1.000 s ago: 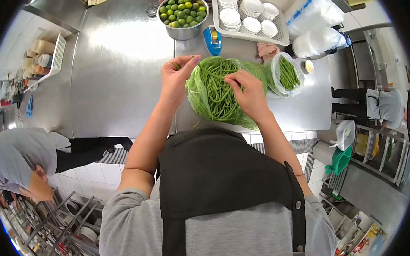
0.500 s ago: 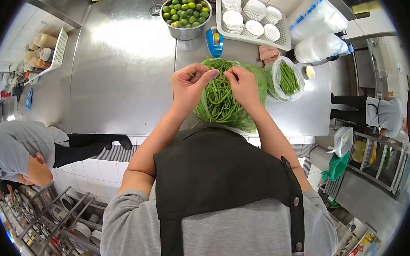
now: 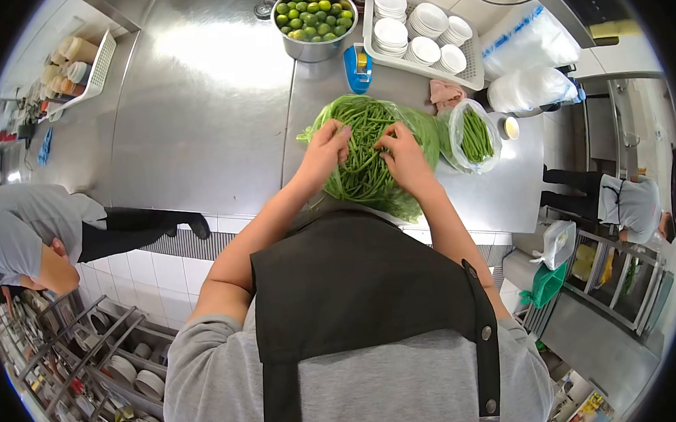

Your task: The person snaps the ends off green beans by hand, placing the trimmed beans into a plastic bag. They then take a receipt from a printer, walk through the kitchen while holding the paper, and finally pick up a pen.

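A big heap of long green beans (image 3: 364, 133) fills a translucent green plastic bag (image 3: 420, 138), its mouth spread wide on the steel counter. My left hand (image 3: 326, 152) is over the heap's left side, fingers curled in; what they hold is hidden. From the right, my right hand (image 3: 408, 158) reaches onto the beans, thumb and bent fingers somewhat apart, touching the top ones. To the right of the heap, a clear plastic bag (image 3: 493, 145) stands with neatly aligned green beans (image 3: 475, 135) in it.
Behind the beans are a blue tape dispenser (image 3: 359, 68), a steel pot (image 3: 314, 50) of limes and a white crate (image 3: 422, 67) of stacked small dishes. A small cup (image 3: 510, 128) and pink cloth (image 3: 446, 94) sit at right. People stand at left (image 3: 30, 235) and right (image 3: 630, 207).
Both hands have come down and apart, from close together above the heap to its two sides. The thin green piece seen in my left hand before is no longer visible. The view has shifted slightly.
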Demonstrator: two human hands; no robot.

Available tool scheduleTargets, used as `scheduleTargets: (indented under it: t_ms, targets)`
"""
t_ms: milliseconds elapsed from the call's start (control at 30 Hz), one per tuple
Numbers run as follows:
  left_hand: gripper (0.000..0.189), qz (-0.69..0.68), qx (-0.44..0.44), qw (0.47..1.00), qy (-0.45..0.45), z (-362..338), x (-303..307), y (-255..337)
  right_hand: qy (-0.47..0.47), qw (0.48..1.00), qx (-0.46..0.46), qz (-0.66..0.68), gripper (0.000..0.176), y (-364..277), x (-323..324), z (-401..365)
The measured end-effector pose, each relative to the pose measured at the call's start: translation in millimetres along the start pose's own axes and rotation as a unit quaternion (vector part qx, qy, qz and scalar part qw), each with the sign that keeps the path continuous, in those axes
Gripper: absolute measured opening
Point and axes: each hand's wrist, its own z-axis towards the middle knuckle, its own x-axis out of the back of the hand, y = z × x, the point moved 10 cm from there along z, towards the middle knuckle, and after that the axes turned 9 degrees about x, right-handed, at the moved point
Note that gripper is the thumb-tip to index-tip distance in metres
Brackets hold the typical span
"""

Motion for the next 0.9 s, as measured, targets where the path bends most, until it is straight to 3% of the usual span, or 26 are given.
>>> scheduleTargets:
  t_ms: [67, 200, 233, 333, 433, 533, 567, 633, 667, 733, 767, 833, 867, 900]
  targets:
    - [0.019, 0.189, 0.026, 0.981, 0.045, 0, 1, -3, -0.005, 0.999, 0.050, 0.000, 0.012, -8, 3, 2]
    - [0.030, 0.466, -0.079, 0.880, 0.038, -9, -22, 7, -0.016, 0.999, 0.027, 0.031, 0.009, -4, 6, 4]
    - [0.030, 0.479, -0.122, 0.867, 0.069, -12, -23, 8, -0.014, 0.999, 0.021, 0.042, 0.010, -3, 8, 4]
    - [0.029, 0.426, -0.116, 0.893, 0.085, -9, -22, 13, 0.028, 0.998, 0.011, 0.063, 0.011, -6, 23, 5]
    - [0.024, 0.399, -0.039, 0.915, 0.048, -12, -24, 29, 0.051, 0.994, -0.029, 0.095, 0.012, -3, 37, 7]
    - [0.025, 0.316, -0.108, 0.942, 0.028, -7, -20, 33, 0.060, 0.968, -0.073, 0.232, 0.011, 13, 33, 6]
    - [0.026, 0.306, -0.136, 0.942, 0.016, -6, -20, 34, 0.063, 0.950, -0.084, 0.293, 0.011, 16, 28, 5]
    - [0.030, 0.284, -0.192, 0.939, -0.011, -10, -24, 45, 0.135, 0.841, -0.086, 0.517, 0.008, 15, 27, 6]
    - [0.030, 0.242, -0.139, 0.960, -0.007, -5, -15, 39, 0.168, 0.765, -0.085, 0.616, 0.007, 15, 26, 6]
    - [0.032, 0.153, -0.029, 0.988, 0.001, -8, -7, 40, 0.218, 0.741, -0.105, 0.627, 0.006, 21, 31, 2]
    - [0.032, 0.124, -0.025, 0.992, 0.001, -10, -4, 46, 0.242, 0.728, -0.115, 0.631, 0.006, 24, 34, 0]
    - [0.032, 0.065, -0.013, 0.998, 0.001, -16, 2, 52, 0.151, 0.862, -0.106, 0.472, 0.007, 13, 33, 1]
    - [0.032, 0.075, -0.036, 0.997, 0.005, -19, 2, 58, 0.102, 0.912, -0.101, 0.383, 0.008, 7, 29, -2]
    - [0.032, 0.085, -0.059, 0.995, 0.008, -21, 2, 65, 0.087, 0.929, -0.085, 0.349, 0.010, 3, 27, -3]
